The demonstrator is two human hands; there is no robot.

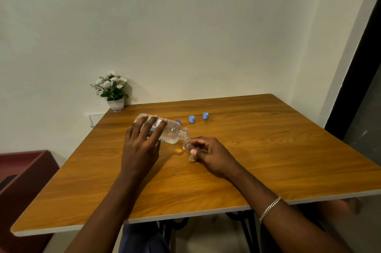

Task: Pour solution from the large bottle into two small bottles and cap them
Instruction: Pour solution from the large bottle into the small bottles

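At a wooden table (268,149) pushed against a pale wall, I watch the left hand (142,145) grip the large bottle (171,132) from above, fingers spread over its labelled body. The bottle lies tipped almost on its side above the tabletop, its open mouth pointing right and down. It meets the mouth of a small bottle (190,148) near the table's middle. The right hand (212,153) pinches that small clear bottle between thumb and curled fingers and holds it tilted, base low over the wood; I cannot tell whether it touches.

Clear solution pools along the large bottle's lower side. How much sits in the small bottle I cannot tell.

Two blue caps (191,119) stand side by side, apart from each other, just beyond the bottles. A third blue piece (178,122) shows behind the large bottle's shoulder, mostly hidden.

The near edge, banded in white, runs under both forearms, and a chain bracelet (270,208) circles the right wrist just past it. A broad stretch of tabletop lies between the right hand and the right edge, where a dark door frame (354,79) stands close to the far corner. A potted white-flowered plant (112,89) sits at the far left corner against the wall, well apart from the hands. A reddish cabinet (24,170) stands low beside the left edge.
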